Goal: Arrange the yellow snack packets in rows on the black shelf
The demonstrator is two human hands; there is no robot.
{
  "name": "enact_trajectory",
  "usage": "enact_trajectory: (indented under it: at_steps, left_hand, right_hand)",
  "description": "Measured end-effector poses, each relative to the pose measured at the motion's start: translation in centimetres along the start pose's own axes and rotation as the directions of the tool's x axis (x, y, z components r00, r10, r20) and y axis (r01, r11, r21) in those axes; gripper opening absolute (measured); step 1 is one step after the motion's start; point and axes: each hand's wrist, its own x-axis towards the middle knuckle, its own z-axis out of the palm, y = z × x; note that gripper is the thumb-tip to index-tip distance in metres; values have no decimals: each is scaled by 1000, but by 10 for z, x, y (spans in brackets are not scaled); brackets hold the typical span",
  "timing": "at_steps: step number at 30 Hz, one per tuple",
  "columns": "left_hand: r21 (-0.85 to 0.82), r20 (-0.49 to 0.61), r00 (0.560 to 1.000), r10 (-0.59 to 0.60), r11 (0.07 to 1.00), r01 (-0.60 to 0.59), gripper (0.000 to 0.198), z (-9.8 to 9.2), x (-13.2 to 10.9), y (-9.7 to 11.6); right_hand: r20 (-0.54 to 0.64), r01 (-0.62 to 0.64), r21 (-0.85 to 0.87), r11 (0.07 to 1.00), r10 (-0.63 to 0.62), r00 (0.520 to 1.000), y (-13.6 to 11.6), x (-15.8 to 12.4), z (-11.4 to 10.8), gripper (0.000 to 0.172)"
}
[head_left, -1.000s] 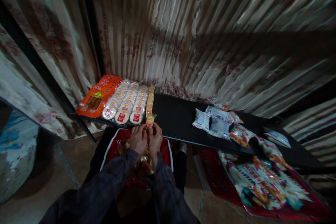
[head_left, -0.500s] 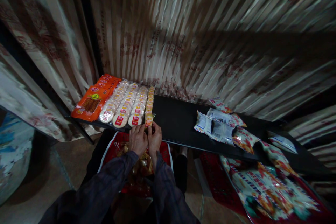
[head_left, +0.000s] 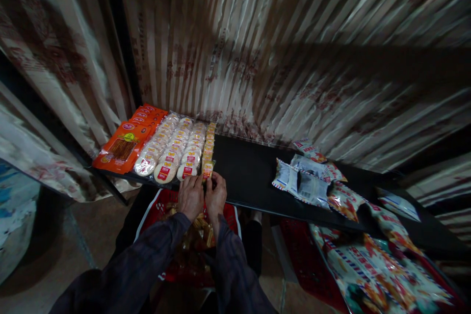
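My left hand (head_left: pixel 190 194) and my right hand (head_left: pixel 216 193) are side by side at the front edge of a black shelf (head_left: pixel 250 176). Both pinch a small yellow snack packet (head_left: pixel 208 169) at the near end of a narrow row of the same packets (head_left: pixel 210 141). Left of that row lie rows of round white snack packs with red labels (head_left: pixel 172 149), then orange packets (head_left: pixel 128 140). Under my hands stands a red basket (head_left: pixel 228 216) with more small packets in it.
A loose heap of blue-and-white and red packets (head_left: pixel 309 174) lies on the shelf's right part. Bigger printed bags fill a red tray (head_left: pixel 382 260) on the floor at lower right. Striped curtain cloth (head_left: pixel 257 49) hangs behind the shelf. A dark post (head_left: pixel 117 44) stands at left.
My two hands have lowered the yellow packet onto the front end of its row. The view has drifted slightly right and down.
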Motion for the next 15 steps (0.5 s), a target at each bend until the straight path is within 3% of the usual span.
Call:
enact_trajectory:
  at_steps: [7, 15]
  left_hand:
    - [66, -51, 998, 23, 998, -19, 40, 7, 3, -5]
    - [192, -253, 940, 228, 964, -182, 37, 29, 3, -24]
  right_hand:
    - [-3, 20, -24, 1000, -20, 1000, -2, -1, 1, 25]
    - [36, 29, -72, 997, -26, 999, -2, 0, -3, 22]
